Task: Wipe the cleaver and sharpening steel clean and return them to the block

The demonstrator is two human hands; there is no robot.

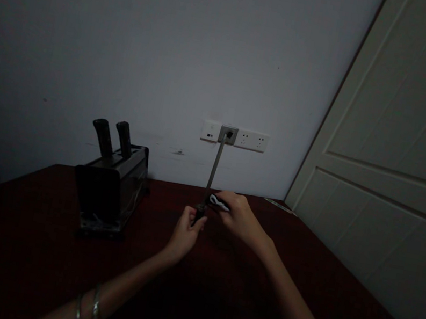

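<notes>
My left hand (pixel 186 232) is closed around the dark handle of a long, narrow knife (pixel 215 168). Its blade points up and away from me, in front of the wall, and shows only as a thin strip. Close to the base of the blade, my right hand (pixel 239 215) pinches a folded black and white cloth (pixel 219 202). Whether the cloth touches the blade, I cannot tell. To the left stands a dark, shiny knife block (pixel 107 191) with two black handles (pixel 103 137) sticking out of its top.
Dark red-brown table (pixel 35 217) beneath both hands, meeting a pale wall (pixel 153 51). A row of sockets (pixel 251 141) is set in the wall behind the blade. On the right, a white panelled door (pixel 397 157) borders the table. The light is dim.
</notes>
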